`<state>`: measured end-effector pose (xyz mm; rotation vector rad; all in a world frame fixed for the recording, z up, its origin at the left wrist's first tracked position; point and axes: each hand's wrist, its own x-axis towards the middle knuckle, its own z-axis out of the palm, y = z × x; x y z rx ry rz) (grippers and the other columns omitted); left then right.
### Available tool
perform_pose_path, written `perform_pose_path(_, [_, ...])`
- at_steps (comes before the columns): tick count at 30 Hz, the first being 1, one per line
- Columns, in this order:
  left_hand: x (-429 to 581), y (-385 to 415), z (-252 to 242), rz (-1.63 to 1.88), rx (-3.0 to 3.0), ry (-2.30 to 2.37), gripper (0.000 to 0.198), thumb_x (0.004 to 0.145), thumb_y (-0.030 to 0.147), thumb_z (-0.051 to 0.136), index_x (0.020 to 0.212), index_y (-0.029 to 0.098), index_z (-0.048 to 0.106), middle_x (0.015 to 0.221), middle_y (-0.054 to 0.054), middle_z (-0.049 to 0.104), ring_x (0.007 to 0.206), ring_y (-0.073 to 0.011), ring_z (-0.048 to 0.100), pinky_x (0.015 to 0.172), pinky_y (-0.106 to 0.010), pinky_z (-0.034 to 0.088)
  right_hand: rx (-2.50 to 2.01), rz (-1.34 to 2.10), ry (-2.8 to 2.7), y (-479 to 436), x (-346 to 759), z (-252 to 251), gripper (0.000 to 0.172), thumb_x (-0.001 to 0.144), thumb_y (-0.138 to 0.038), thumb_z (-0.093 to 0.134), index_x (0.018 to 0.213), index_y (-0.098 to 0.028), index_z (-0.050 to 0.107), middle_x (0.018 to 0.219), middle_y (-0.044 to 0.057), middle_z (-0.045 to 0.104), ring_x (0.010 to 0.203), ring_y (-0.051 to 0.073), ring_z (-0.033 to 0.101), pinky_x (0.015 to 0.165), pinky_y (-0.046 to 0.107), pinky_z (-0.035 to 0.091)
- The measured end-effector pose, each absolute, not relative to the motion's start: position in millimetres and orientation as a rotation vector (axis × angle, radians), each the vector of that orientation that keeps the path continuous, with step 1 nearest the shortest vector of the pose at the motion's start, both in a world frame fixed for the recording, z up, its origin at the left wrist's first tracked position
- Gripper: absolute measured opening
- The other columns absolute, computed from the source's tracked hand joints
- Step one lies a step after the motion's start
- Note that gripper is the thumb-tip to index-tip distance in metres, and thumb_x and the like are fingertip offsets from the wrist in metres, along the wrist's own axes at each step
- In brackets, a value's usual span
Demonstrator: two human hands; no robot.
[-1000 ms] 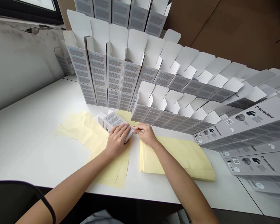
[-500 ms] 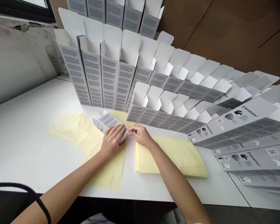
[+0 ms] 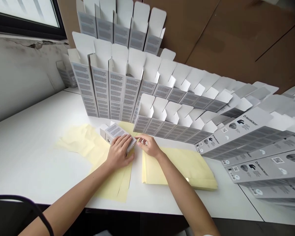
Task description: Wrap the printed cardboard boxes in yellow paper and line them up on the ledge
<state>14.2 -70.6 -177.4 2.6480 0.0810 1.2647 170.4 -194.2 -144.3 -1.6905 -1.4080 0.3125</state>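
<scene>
Two bare hands are working at one small printed box (image 3: pixel 114 130), which is lying at a slant over loose yellow sheets (image 3: pixel 97 152) on the white table (image 3: pixel 39 160). The left hand (image 3: pixel 118 153) is grasping this box, its fingers crossing the upper face and its thumb lying along the near side. The right hand (image 3: pixel 148 146) is holding its fingers curled at the box's right end; whether thumb and forefinger are pinching anything, I cannot tell. Beneath the right forearm, a thick yellow stack (image 3: pixel 184 164) is resting near the table's front edge. Beyond the hands, a short row of boxes (image 3: pixel 170 126) is standing with top flaps raised, and a tall row of boxes (image 3: pixel 116 91) is standing behind it, likewise open. Further cartons marked SilverCrest (image 3: pixel 232 131) are occupying the right side. At far left, a wall (image 3: pixel 27 72) is showing cracked, stained plaster below a window (image 3: pixel 27 14).
</scene>
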Motion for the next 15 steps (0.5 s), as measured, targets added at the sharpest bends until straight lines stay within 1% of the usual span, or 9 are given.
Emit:
perform_pose_path(2, [10.0, -71.5, -169.6, 1.317, 2.561, 0.113, 0.057, 0.078, 0.035, 0.062, 0.131, 0.019, 0.048, 0.13, -0.014, 0.058, 0.121, -0.0296, 0.052, 0.104, -0.045, 0.032, -1.739, 0.283, -1.337, -191.7, 169.0, -139.8, 0.029, 0.086, -0.026, 0.057, 0.111, -0.016, 0.066, 0.102, 0.008, 0.068, 0.082, 0.015, 0.061, 0.066, 0.025, 0.046])
perform_pose_path(3, [7.9, -71.3, -165.7, 1.359, 2.511, 0.183, 0.054, 0.079, 0.035, 0.062, 0.13, 0.02, 0.049, 0.131, -0.014, 0.057, 0.122, -0.0299, 0.051, 0.104, -0.046, 0.032, -1.777, 0.278, -1.315, -189.5, 167.6, -137.0, 0.03, 0.087, -0.03, 0.057, 0.111, -0.015, 0.066, 0.102, 0.009, 0.068, 0.082, 0.015, 0.061, 0.069, 0.026, 0.046])
perform_pose_path(5, [3.7, -68.6, -159.3, 1.374, 2.395, 0.435, 0.048, 0.082, 0.036, 0.061, 0.126, 0.021, 0.051, 0.133, -0.014, 0.054, 0.124, -0.0318, 0.048, 0.104, -0.049, 0.03, -1.868, 0.307, -1.306, -184.6, 163.2, -130.0, 0.033, 0.089, -0.039, 0.056, 0.109, -0.015, 0.068, 0.102, 0.008, 0.068, 0.08, 0.014, 0.06, 0.072, 0.028, 0.047])
perform_pose_path(6, [1.6, -65.8, -156.9, 1.318, 2.33, 0.588, 0.049, 0.082, 0.039, 0.062, 0.126, 0.021, 0.05, 0.135, -0.015, 0.052, 0.125, -0.0337, 0.045, 0.103, -0.052, 0.03, -1.905, 0.337, -1.313, -182.3, 160.3, -126.0, 0.034, 0.089, -0.042, 0.056, 0.107, -0.016, 0.069, 0.102, 0.008, 0.068, 0.077, 0.014, 0.06, 0.073, 0.028, 0.047])
perform_pose_path(8, [-2.9, -57.7, -153.9, 1.134, 2.189, 0.857, 0.061, 0.079, 0.046, 0.064, 0.13, 0.018, 0.046, 0.137, -0.017, 0.047, 0.127, -0.0379, 0.039, 0.102, -0.057, 0.03, -1.944, 0.412, -1.312, -178.7, 154.0, -118.9, 0.032, 0.088, -0.042, 0.057, 0.103, -0.018, 0.071, 0.101, 0.007, 0.069, 0.073, 0.014, 0.059, 0.071, 0.028, 0.047])
perform_pose_path(10, [-7.8, -48.5, -152.7, 0.979, 2.038, 1.008, 0.078, 0.073, 0.052, 0.068, 0.134, 0.014, 0.04, 0.138, -0.02, 0.043, 0.127, -0.0399, 0.037, 0.101, -0.058, 0.032, -1.952, 0.484, -1.257, -176.6, 148.3, -115.1, 0.025, 0.085, -0.036, 0.06, 0.099, -0.019, 0.072, 0.097, 0.005, 0.071, 0.071, 0.013, 0.059, 0.069, 0.026, 0.046])
perform_pose_path(12, [-13.0, -42.3, -152.0, 0.878, 1.877, 1.031, 0.087, 0.069, 0.055, 0.071, 0.135, 0.012, 0.036, 0.138, -0.021, 0.04, 0.123, -0.0373, 0.042, 0.097, -0.054, 0.039, -1.964, 0.519, -1.171, -176.4, 143.8, -116.0, 0.021, 0.082, -0.029, 0.062, 0.098, -0.018, 0.071, 0.09, 0.004, 0.071, 0.068, 0.014, 0.06, 0.066, 0.026, 0.046])
perform_pose_path(14, [-17.6, -42.1, -150.7, 0.765, 1.706, 0.991, 0.092, 0.067, 0.056, 0.072, 0.137, 0.012, 0.031, 0.137, -0.021, 0.039, 0.111, -0.0319, 0.053, 0.087, -0.047, 0.048, -1.982, 0.503, -1.099, -178.6, 139.9, -120.4, 0.021, 0.083, -0.026, 0.06, 0.098, -0.017, 0.07, 0.087, 0.004, 0.071, 0.068, 0.014, 0.06, 0.065, 0.026, 0.046])
perform_pose_path(15, [-19.4, -44.3, -149.6, 0.709, 1.629, 0.971, 0.094, 0.067, 0.057, 0.072, 0.137, 0.013, 0.029, 0.136, -0.021, 0.04, 0.104, -0.0291, 0.057, 0.082, -0.044, 0.051, -1.986, 0.486, -1.08, -180.7, 138.0, -122.9, 0.021, 0.083, -0.025, 0.059, 0.099, -0.017, 0.07, 0.088, 0.005, 0.071, 0.069, 0.015, 0.06, 0.066, 0.026, 0.047])
